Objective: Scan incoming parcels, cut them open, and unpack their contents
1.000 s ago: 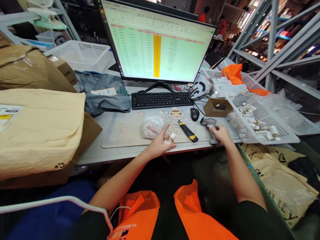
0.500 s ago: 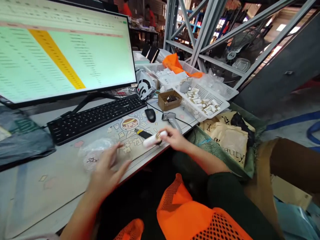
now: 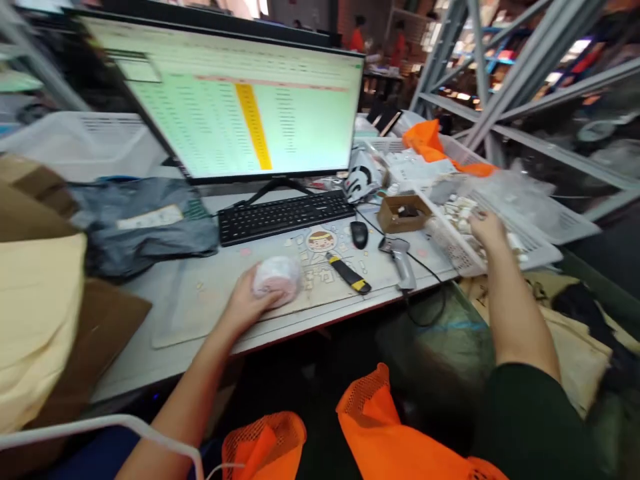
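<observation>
My left hand (image 3: 249, 301) is closed around a round pink packet in clear wrap (image 3: 277, 278) on the desk mat. My right hand (image 3: 487, 229) reaches into a white perforated tray (image 3: 453, 252) of several small white-and-gold tubes (image 3: 463, 208); its fingers are blurred and partly hidden. Between the hands lie a black-and-yellow utility knife (image 3: 349, 274), a grey barcode scanner (image 3: 400, 259) and a black mouse (image 3: 359, 233).
A keyboard (image 3: 285, 214) and monitor (image 3: 240, 110) stand behind. A small open cardboard box (image 3: 403, 212) sits by the tray. Grey mailer bag (image 3: 140, 220) and tan parcels (image 3: 35, 313) are at left. Kraft bags (image 3: 580, 347) fill a bin below right. Metal racking (image 3: 500, 87) rises beyond.
My right hand went from the desk edge, where it held a small tube, up into the white tray. My left hand closed on the pink packet. The camera swung back left.
</observation>
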Action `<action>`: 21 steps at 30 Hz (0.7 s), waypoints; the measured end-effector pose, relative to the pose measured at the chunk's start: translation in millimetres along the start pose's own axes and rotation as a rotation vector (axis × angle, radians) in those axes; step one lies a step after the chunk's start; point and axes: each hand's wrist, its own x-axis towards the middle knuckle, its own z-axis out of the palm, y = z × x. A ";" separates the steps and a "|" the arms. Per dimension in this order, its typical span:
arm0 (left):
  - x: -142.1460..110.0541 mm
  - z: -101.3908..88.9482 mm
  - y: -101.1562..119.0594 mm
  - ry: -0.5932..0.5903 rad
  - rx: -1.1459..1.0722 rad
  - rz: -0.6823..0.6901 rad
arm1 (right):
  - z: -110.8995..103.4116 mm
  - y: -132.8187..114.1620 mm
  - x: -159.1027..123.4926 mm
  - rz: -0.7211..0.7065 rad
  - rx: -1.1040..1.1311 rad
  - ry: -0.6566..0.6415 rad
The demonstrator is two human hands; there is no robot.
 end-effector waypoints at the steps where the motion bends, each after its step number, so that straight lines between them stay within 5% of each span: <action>1: -4.4 0.6 8.3 0.007 0.006 0.005 | 6.1 -6.2 -12.8 -0.052 -0.006 0.006; 3: -9.9 -1.0 23.3 0.018 0.018 0.017 | 21.2 -21.6 -52.6 -0.222 0.038 -0.057; 6: -8.8 -10.0 36.1 0.046 0.038 0.058 | 47.3 -50.6 -139.1 -0.594 0.208 -0.355; 11: 6.8 -18.9 33.9 0.064 -0.029 0.037 | 102.2 -114.1 -259.7 -0.825 0.362 -0.783; 16: 1.7 -9.6 30.7 0.065 -0.161 0.081 | 157.7 -170.7 -295.1 -0.896 0.409 -0.921; 21: -5.5 -16.2 32.1 0.265 -0.170 0.166 | 180.3 -196.3 -311.6 -1.037 0.554 -0.892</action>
